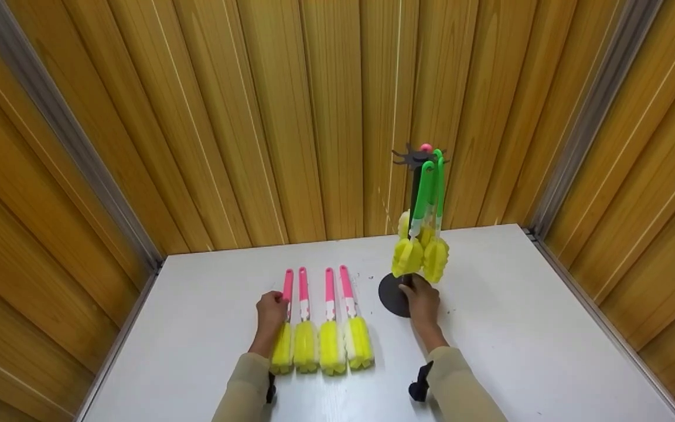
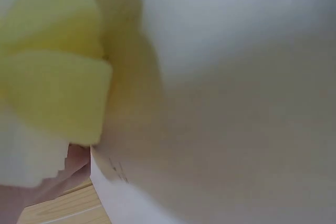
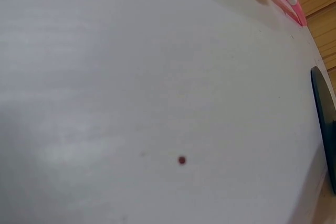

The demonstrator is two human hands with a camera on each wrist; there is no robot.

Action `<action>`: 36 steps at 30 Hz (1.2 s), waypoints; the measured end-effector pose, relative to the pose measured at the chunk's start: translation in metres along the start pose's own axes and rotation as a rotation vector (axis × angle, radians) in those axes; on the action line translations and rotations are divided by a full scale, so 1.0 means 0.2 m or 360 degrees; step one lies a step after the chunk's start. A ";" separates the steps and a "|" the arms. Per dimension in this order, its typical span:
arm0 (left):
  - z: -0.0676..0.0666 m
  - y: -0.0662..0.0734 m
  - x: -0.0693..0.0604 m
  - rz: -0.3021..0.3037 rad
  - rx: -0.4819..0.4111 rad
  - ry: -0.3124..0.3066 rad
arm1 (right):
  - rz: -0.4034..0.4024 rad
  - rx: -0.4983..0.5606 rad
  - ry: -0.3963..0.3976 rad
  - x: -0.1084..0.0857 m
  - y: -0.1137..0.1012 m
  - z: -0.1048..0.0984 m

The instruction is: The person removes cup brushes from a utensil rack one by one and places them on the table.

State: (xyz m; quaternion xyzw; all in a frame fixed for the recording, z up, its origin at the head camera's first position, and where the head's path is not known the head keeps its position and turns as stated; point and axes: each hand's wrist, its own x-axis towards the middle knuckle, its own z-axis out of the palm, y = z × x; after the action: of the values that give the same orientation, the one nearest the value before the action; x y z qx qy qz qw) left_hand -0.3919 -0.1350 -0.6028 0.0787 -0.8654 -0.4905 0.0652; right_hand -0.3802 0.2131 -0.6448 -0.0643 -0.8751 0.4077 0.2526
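Four-sided rows aside, several sponge bottle brushes with pink handles lie side by side on the white table (image 1: 197, 328). My left hand (image 1: 272, 310) pinches the handle of the leftmost brush (image 1: 282, 349). That brush's yellow and white sponge (image 2: 52, 93) fills the left of the left wrist view. To the right stands a black rack (image 1: 393, 296) with a round base and hooked arms at its top. My right hand (image 1: 424, 300) grips its pole just above the base; the fingers are partly hidden. Green-handled sponge brushes (image 1: 425, 190) hang from the hooks, sponges down.
The other pink-handled brushes (image 1: 330, 346) lie between my left hand and the rack. Wood-patterned walls (image 1: 326, 117) enclose the table at the back and sides. In the right wrist view a small dark red spot (image 3: 182, 160) marks the tabletop.
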 end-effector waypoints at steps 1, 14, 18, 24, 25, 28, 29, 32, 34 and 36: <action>0.00 0.00 0.00 0.0001 -0.0001 0.0002 | 0.0010 0.0000 -0.0001 0.00 0.00 0.00; 0.01 -0.01 0.01 0.0030 0.0055 0.0017 | 0.0067 0.0041 -0.0011 0.00 -0.01 0.00; 0.00 0.00 0.01 -0.0023 0.0086 0.0020 | 0.0017 0.0018 0.0011 0.00 -0.01 0.00; -0.01 0.01 0.00 -0.0005 0.0111 0.0011 | -0.0020 0.0011 0.0007 -0.01 0.00 0.00; -0.01 0.01 -0.01 0.0001 0.0116 0.0008 | -0.0016 0.0011 -0.0005 -0.02 0.00 0.00; -0.01 0.03 -0.01 0.0022 0.0126 0.0006 | -0.0005 0.0018 -0.0018 -0.01 0.00 -0.01; -0.01 0.03 -0.01 0.0030 0.0125 0.0007 | -0.0008 0.0021 -0.0015 -0.01 0.00 -0.01; -0.01 0.04 -0.01 0.0065 0.0107 0.0017 | -0.0026 0.0022 0.0008 -0.01 0.00 -0.01; -0.01 0.05 -0.01 0.0084 0.0097 0.0027 | -0.0044 0.0031 0.0018 -0.01 0.00 -0.01; -0.01 0.06 -0.02 0.0127 0.0091 0.0034 | -0.0052 0.0038 0.0005 -0.01 0.00 -0.01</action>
State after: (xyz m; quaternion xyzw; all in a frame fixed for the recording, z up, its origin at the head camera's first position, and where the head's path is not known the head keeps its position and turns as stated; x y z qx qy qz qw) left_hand -0.3886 -0.1292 -0.5913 0.0511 -0.8808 -0.4616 0.0917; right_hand -0.3775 0.2127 -0.6441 -0.0477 -0.8707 0.4138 0.2613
